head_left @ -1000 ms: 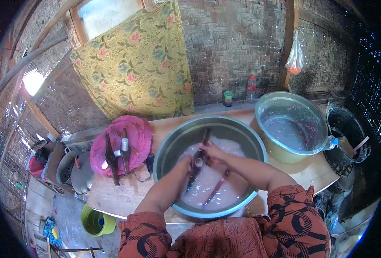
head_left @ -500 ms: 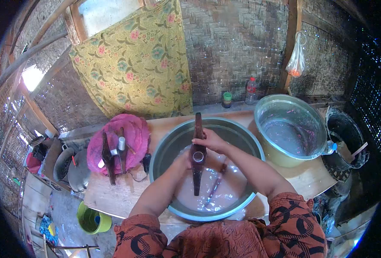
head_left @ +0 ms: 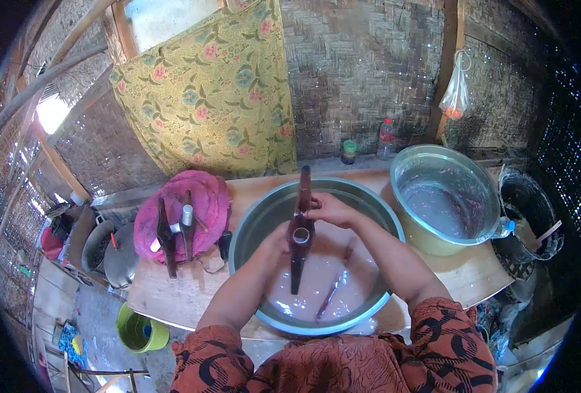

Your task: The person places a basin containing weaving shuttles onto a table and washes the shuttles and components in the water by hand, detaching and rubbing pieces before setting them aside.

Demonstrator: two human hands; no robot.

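A long dark wooden two-handled press piece (head_left: 301, 259), with a light-rimmed round hole at its middle, is held over a wide grey-green basin (head_left: 238, 252). My left hand (head_left: 282, 237) is closed around its middle from the left, its fingers largely hidden behind the wood. On the upper right side, my right hand (head_left: 330, 211) grips the piece with bent fingers. Milky pinkish liquid (head_left: 326, 262) fills the basin's bottom. A dark stick-like piece (head_left: 330, 298) lies partly sunk in it.
At left, a pink cloth (head_left: 215, 196) carries another dark wooden piece (head_left: 167, 236) and a piece with a silvery cylinder (head_left: 187, 215). A large tub (head_left: 402, 219) and a black bucket (head_left: 552, 242) stand at right. A bottle (head_left: 386, 139) and green-lidded jar (head_left: 349, 152) stand behind.
The wooden piece has tilted slightly, its top going right and its lower end left. My right hand has shifted a little to the right along with it.
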